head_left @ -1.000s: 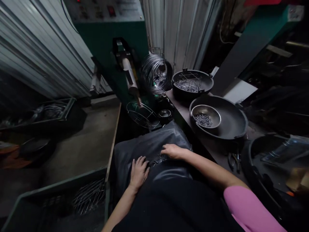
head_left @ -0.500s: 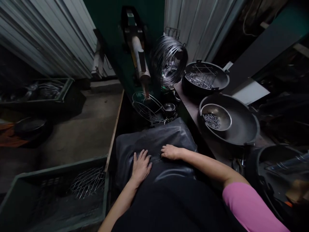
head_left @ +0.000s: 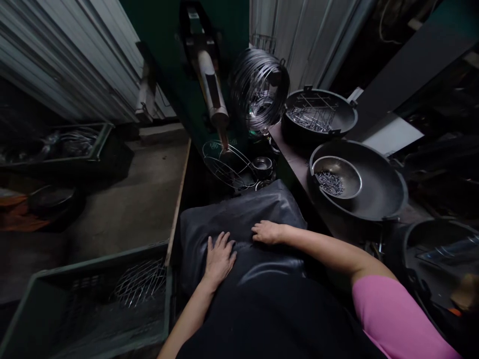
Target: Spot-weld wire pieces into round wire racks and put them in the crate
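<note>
A black, leather-like apron or cover (head_left: 239,204) spreads over my lap. On its left part my left hand (head_left: 220,259) lies flat, fingers spread, holding nothing. Farther right, my right hand (head_left: 268,232) rests on the same cover with slightly bent fingers and nothing visible in them. Just beyond the cover, a round wire frame (head_left: 229,164) sits under the metal rod (head_left: 213,92) of a green machine (head_left: 157,20). A small metal cup (head_left: 262,167) stands beside the wire frame.
To the right, a large pan (head_left: 381,184) holds a metal bowl (head_left: 352,174) of short metal pieces. Behind it stands another pan (head_left: 346,112) with wire parts. A wire coil (head_left: 258,89) hangs by the machine. At lower left, a green crate (head_left: 101,257) contains a wire grid (head_left: 140,281).
The view has shifted slightly. My right hand has moved a little up and right on the cover, and its fingers look a bit straighter. My left hand stays flat in place.
</note>
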A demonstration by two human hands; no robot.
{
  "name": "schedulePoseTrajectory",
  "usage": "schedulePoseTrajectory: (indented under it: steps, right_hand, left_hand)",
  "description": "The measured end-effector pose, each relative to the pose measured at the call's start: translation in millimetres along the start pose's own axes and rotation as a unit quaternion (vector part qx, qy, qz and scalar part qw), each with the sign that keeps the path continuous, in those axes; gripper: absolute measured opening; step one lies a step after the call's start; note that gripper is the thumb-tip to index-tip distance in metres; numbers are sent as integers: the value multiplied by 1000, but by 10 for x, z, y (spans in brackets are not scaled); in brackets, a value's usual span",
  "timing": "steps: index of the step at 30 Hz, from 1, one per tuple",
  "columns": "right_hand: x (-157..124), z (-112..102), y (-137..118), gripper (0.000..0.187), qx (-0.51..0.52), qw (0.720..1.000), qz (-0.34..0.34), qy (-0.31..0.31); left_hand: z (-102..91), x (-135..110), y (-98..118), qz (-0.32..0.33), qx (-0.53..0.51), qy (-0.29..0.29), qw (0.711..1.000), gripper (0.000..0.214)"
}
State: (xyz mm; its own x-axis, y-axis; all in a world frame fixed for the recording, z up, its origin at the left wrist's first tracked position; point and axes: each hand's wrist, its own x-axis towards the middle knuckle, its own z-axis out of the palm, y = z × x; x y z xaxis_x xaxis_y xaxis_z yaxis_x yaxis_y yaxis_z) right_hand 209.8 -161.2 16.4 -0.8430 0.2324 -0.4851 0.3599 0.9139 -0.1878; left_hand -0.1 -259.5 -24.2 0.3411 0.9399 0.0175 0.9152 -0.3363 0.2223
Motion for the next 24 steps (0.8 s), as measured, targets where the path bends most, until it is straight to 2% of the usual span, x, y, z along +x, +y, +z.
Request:
schedulePoseTrajectory:
  steps: [10, 20, 24]
  right_hand:
    - [-58, -115, 142, 20, 10, 994, 105, 33]
    - [-214, -254, 179, 27, 93, 991, 87, 38]
    - [-133, -123, 60, 21, 66, 996, 48, 22]
  left_hand:
    - [8, 3, 0, 0, 6, -1, 1000, 31]
    - [-11, 25, 24, -14, -15, -13, 1000, 30]
    - [7, 10, 7, -8, -10, -14, 1000, 31]
